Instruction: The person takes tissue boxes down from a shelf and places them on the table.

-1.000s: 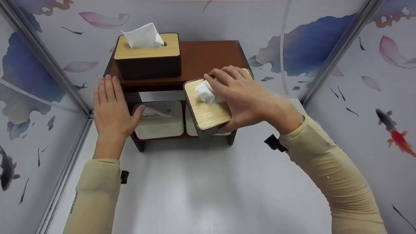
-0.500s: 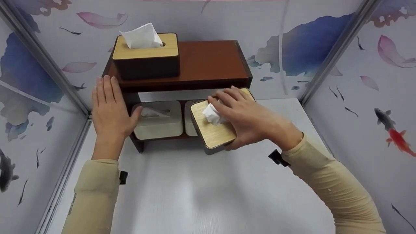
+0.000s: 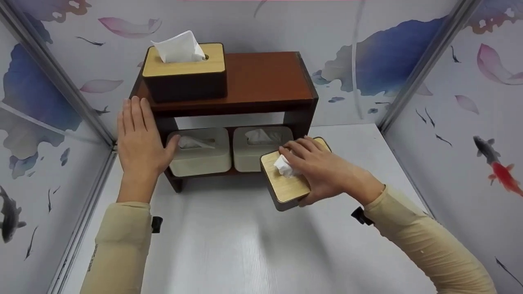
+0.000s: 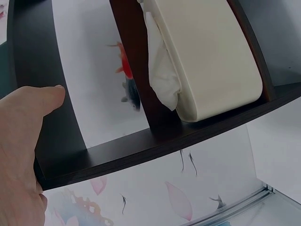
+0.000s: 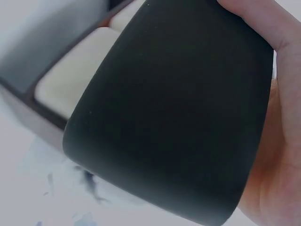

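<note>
My right hand [image 3: 322,167] grips a dark tissue box [image 3: 282,196] with a wood-coloured lid, fingers across the top and thumb at the near side. A crumpled white tissue [image 3: 284,166] sticks out of the lid. The box hangs tilted in front of the right end of a brown two-tier shelf [image 3: 269,77]. In the right wrist view its dark side [image 5: 174,113] fills most of the picture. My left hand [image 3: 141,143] lies with straight fingers against the shelf's left end. In the left wrist view the left thumb [image 4: 47,98] touches a dark shelf board.
Another dark tissue box [image 3: 186,83] with a wooden lid stands on the shelf top, at the left. On the lower tier sit two pale tissue boxes, a left one [image 3: 200,159] and a right one [image 3: 249,155]. Patterned walls [image 3: 449,122] enclose the white table [image 3: 229,245].
My right hand has carried the dark tissue box from the shelf's upper front edge down, nearer and to the right, uncovering the right pale box. The left hand has stayed in place.
</note>
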`<action>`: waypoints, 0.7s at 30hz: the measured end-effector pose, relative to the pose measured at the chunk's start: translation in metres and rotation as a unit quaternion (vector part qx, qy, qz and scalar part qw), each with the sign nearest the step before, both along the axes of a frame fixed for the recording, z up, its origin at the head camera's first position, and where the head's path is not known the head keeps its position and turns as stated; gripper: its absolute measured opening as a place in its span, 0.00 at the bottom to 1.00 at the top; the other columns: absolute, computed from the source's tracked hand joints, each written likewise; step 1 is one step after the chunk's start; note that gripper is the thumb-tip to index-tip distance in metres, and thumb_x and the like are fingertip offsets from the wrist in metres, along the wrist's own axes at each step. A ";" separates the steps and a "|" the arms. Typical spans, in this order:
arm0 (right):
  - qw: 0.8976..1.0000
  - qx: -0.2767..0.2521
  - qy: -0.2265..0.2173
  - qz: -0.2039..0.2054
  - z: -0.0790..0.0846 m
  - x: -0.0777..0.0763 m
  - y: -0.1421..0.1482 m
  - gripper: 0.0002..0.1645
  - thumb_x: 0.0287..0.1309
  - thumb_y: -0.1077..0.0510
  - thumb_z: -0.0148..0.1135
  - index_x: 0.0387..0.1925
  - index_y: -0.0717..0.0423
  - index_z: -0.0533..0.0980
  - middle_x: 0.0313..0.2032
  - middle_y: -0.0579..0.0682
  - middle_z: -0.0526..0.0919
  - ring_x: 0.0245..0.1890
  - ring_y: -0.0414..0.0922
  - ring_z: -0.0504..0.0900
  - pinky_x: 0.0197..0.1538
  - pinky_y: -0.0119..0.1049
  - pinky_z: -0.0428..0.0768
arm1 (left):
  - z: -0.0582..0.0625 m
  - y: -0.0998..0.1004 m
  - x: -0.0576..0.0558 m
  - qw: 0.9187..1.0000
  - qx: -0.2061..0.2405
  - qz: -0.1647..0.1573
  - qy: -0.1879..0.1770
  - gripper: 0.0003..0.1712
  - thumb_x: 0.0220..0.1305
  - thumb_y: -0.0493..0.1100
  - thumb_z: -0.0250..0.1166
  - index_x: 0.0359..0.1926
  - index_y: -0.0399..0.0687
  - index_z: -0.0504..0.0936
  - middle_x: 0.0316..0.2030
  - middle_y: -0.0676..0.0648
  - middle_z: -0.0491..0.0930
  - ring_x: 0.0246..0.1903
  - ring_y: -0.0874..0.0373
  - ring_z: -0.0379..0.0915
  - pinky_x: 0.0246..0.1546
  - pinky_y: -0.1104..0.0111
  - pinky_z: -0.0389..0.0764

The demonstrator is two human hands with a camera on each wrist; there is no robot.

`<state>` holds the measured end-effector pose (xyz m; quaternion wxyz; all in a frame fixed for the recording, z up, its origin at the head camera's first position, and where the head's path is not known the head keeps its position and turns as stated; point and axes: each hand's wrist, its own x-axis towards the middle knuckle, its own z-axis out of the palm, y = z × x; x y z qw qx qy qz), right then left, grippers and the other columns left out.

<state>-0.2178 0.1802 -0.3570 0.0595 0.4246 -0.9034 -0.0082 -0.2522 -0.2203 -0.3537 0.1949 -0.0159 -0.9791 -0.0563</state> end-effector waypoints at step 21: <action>0.993 0.009 -0.071 -0.092 -0.088 -0.022 0.082 0.75 0.22 0.36 0.80 0.73 0.60 0.57 0.64 0.61 0.68 0.62 0.60 0.67 0.68 0.58 0.63 | 0.001 0.002 0.000 1.000 -0.005 0.007 -0.001 0.59 0.66 0.64 0.55 0.76 0.38 0.29 0.77 0.36 0.31 0.77 0.41 0.26 0.77 0.52 0.34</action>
